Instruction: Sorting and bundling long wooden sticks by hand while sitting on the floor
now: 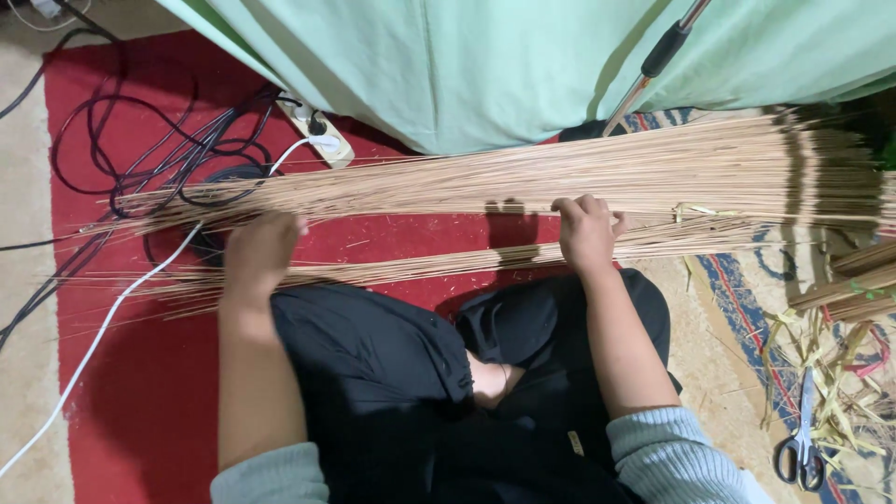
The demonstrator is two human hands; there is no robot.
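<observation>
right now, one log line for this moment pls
left hand: resting on long bundle of thin tan sticks | right hand: grip closed on same sticks | steel scissors: floor, untouched

The floor (pixel 23 280) is covered by a red mat (pixel 140 401) on the left and a patterned rug (pixel 737 308) on the right. Dark cables (pixel 140 140), a white cable (pixel 103 327) and a power strip (pixel 317 131) are spread on the mat. Long thin sticks (pixel 467 182) are laid across both, and scissors (pixel 801 448) and straw scraps (pixel 840 373) are scattered on the rug.
</observation>
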